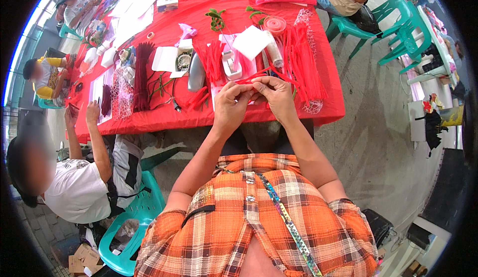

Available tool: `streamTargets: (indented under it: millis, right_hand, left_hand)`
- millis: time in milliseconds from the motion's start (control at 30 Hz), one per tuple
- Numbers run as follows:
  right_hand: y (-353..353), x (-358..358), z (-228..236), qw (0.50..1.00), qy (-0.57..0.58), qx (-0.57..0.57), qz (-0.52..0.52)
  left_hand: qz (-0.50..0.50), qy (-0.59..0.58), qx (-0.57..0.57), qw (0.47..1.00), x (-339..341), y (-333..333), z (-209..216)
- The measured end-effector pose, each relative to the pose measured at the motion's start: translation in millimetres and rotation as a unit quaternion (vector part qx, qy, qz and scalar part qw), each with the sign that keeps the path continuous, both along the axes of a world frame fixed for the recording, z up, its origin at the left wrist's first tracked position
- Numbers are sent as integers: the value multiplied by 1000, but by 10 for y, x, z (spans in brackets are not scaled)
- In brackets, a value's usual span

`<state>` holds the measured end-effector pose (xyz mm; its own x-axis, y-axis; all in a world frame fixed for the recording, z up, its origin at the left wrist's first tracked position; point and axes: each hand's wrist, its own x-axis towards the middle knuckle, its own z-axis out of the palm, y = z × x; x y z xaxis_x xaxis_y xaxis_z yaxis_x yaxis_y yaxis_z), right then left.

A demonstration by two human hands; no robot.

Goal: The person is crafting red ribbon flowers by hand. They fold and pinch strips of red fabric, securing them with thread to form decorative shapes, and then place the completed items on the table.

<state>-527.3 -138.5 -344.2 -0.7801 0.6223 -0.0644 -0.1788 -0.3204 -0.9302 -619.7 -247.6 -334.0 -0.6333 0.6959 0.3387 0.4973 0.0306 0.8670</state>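
Just in front of the table's near edge, my left hand (232, 105) and my right hand (277, 95) meet, both with fingertips pinched. Between them they grip a red fuzzy stem (289, 79), which looks like a pipe cleaner; part of it is hidden by my fingers. Beyond my left hand lie a bundle of red stems (212, 64) and a white tape dispenser (230, 68). A larger bundle of bright red stems (309, 68) spreads to the right of my right hand. Past my fingertips sits a white paper square (250, 42).
The table has a red cloth (172, 113). A grey rounded object (195, 73), dark red stems (143, 72), a pink glue gun (186, 33) and a rolled pink mesh ribbon (275, 24) lie on it. A co-worker (79, 190) sits close on my left. Green chairs (348, 28) stand at far right.
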Motion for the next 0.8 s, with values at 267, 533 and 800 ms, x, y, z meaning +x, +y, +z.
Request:
streamTargets:
  millis: [267, 533, 800]
  right_hand:
    - [147, 30, 55, 990, 17, -99, 98]
    - [133, 30, -9, 976, 47, -192, 90]
    - [191, 21, -24, 995, 11, -89, 51]
  left_hand:
    - [-46, -197, 54, 978, -2, -46, -10]
    - [-84, -330, 43, 939, -57, -50, 44]
    - [-165, -595, -24, 786, -125, -161, 31]
